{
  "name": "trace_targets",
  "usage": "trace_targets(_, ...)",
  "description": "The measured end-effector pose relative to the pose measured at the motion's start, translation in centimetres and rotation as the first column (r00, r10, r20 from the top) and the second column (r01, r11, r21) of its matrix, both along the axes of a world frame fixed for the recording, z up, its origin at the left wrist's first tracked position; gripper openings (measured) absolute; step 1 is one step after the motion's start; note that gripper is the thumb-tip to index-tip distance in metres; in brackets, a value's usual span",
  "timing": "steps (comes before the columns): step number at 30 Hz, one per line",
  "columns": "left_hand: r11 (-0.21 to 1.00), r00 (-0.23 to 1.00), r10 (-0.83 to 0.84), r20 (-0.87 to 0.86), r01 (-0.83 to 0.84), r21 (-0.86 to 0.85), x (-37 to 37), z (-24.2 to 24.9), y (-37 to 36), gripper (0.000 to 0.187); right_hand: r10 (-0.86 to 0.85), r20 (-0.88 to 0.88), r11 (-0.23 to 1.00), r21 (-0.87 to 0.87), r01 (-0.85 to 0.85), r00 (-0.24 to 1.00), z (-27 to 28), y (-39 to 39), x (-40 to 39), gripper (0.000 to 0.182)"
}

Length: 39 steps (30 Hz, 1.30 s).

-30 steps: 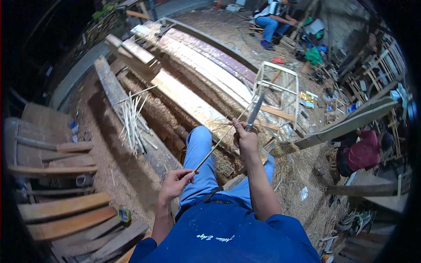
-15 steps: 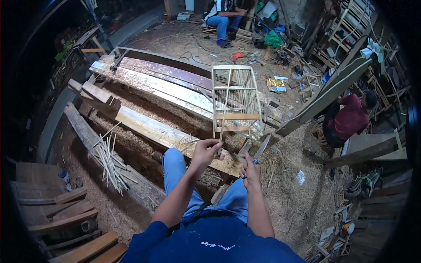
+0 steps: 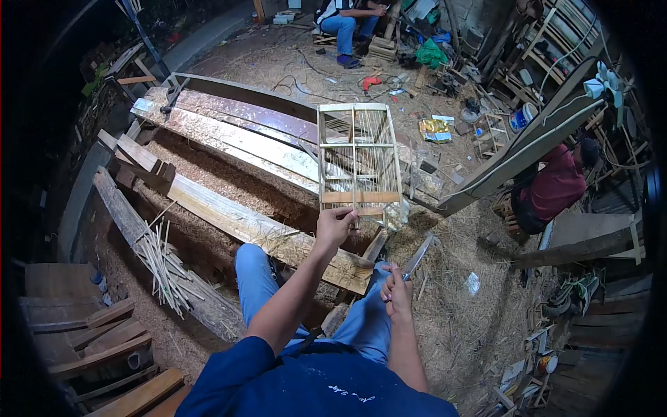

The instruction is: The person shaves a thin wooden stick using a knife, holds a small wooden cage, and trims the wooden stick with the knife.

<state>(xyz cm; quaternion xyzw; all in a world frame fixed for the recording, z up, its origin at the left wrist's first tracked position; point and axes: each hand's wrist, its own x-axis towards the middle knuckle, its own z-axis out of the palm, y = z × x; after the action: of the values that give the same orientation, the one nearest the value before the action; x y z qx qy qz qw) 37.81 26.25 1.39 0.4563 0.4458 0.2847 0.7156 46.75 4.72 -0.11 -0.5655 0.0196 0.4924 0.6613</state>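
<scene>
My right hand (image 3: 397, 297) is closed round the handle of a knife (image 3: 420, 257), its broad blade pointing up and to the right over my thigh. My left hand (image 3: 335, 228) pinches the near end of a thin wooden strip (image 3: 355, 167). That strip runs lengthwise over a cage-like wooden frame (image 3: 394, 139) with many fine bars and two wider brown slats (image 3: 361, 197). The fingers are right at the frame's near edge. Lying on a weathered plank (image 3: 124, 201) to the left is a pile of thin sticks (image 3: 164, 271).
Long boards (image 3: 229, 201) covered in shavings stretch ahead of my knees. A seated person (image 3: 342, 26) is at the back, another person (image 3: 556, 182) at the right behind a leaning plank (image 3: 517, 156). A red power tool (image 3: 372, 83) lies on the littered floor.
My left hand has moved forward to the frame's near edge, and the strip, slanted before, now lies straight along the frame. The knife hand stays low at the right.
</scene>
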Motion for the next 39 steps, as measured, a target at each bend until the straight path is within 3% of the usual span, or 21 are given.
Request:
trace_targets(12, 0.999, 1.000, 0.000, -0.023, -0.001, -0.054, 0.8, -0.9, 0.0, 0.030, 0.114, 0.049, 0.993, 0.021, -0.115, 0.992, 0.1, 2.0, 0.7, 0.037)
trace_targets(33, 0.999, 0.992, -0.036, -0.122, 0.036, 0.003, 1.6, -2.4, 0.0, 0.027, 0.080, 0.032, 0.997, -0.008, -0.080, 0.996, -0.5, 1.5, 2.1, 0.039)
trace_targets(39, 0.999, 0.996, -0.031, -0.079, 0.030, -0.010, 1.7, -2.2, -0.1, 0.026, 0.079, 0.051, 0.997, -0.014, -0.078, 0.996, -0.5, 1.4, 2.3, 0.039)
